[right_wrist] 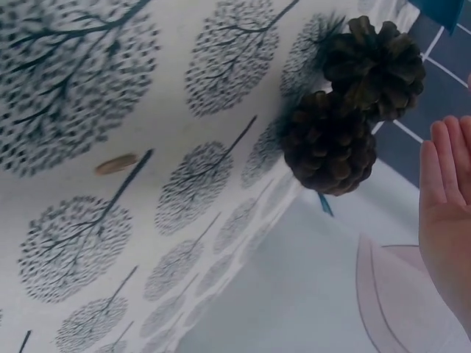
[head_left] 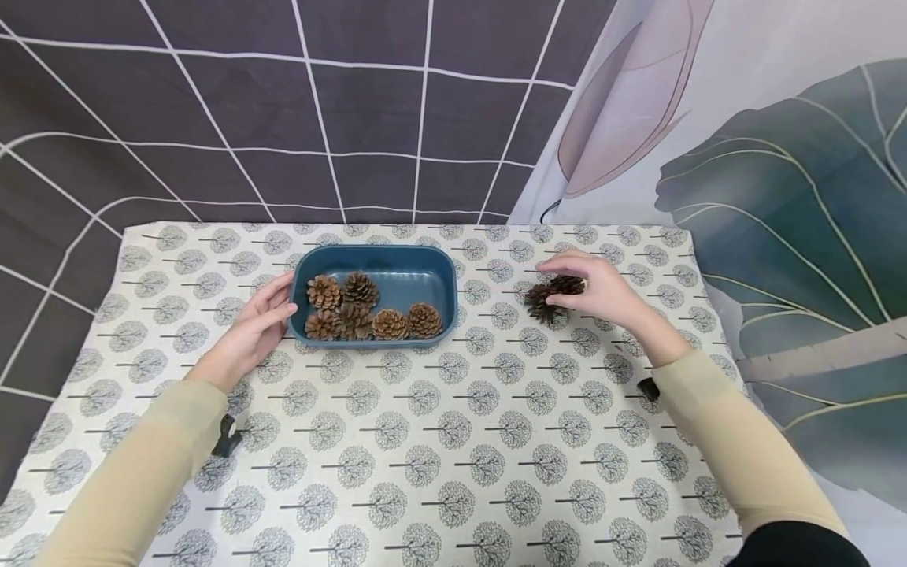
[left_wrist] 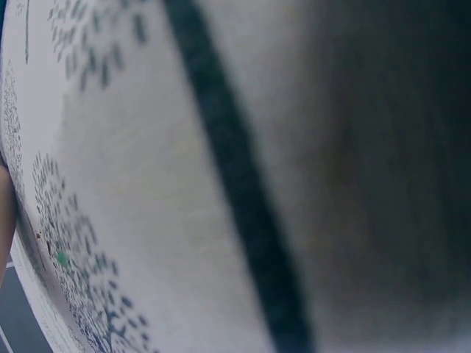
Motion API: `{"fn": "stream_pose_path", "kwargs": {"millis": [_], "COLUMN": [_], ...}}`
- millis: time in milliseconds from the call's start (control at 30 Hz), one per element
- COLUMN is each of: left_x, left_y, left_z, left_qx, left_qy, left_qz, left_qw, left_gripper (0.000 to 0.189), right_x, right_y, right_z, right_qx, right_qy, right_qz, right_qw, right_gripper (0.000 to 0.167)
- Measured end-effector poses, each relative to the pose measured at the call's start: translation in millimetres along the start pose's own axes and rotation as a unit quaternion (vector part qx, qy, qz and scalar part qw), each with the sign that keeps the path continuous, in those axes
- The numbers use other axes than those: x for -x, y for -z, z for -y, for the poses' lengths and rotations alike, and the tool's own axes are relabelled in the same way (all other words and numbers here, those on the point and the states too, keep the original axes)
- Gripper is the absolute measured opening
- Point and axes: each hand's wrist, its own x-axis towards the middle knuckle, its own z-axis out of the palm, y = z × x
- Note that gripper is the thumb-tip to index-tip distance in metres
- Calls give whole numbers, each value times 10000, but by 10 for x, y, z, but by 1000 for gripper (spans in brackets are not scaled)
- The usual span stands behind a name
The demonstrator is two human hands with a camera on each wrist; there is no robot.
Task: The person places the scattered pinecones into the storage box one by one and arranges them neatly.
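Observation:
Two dark pine cones lie together on the cloth at the right; in the right wrist view one pine cone (right_wrist: pixel 331 143) sits against another pine cone (right_wrist: pixel 375 70). My right hand (head_left: pixel 602 287) reaches around them from the right, fingers and thumb spread apart. In the right wrist view that hand (right_wrist: pixel 452 198) shows straight fingers, with space between it and the cones. A blue rectangular bin (head_left: pixel 414 285) holds several brown pine cones (head_left: pixel 390 324) along its left and front. My left hand (head_left: pixel 248 335) rests against the bin's left outer wall, fingers extended.
A white tablecloth (head_left: pixel 453 429) with grey tree prints covers the table. A small brown scale (right_wrist: pixel 116 163) lies on it. Behind the table hangs a dark curtain (head_left: pixel 368 110) with a white grid, and to the right a leaf-patterned curtain (head_left: pixel 801 236).

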Motion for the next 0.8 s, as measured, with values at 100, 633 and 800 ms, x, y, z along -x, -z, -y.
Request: {"fn": "stream_pose_path", "kwargs": {"millis": [100, 633, 800], "left_x": [-1, -1, -1], "left_y": [12, 10, 14], "left_z": [-2, 8, 16], "left_qx": [12, 84, 82], "left_qy": [51, -45, -56], "left_qz": [7, 120, 114], "left_qw": [10000, 9999, 9999], "left_gripper": [51, 53, 52], "right_x": [48, 199, 232], "right_y": [13, -45, -71], "right_z": [-37, -104, -78], "right_qx": [44, 370, 447], "right_qy": [-35, -257, -460], "right_qz": [23, 57, 138], "right_qw": [10000, 9990, 9978], "right_gripper": [52, 58, 55]}}
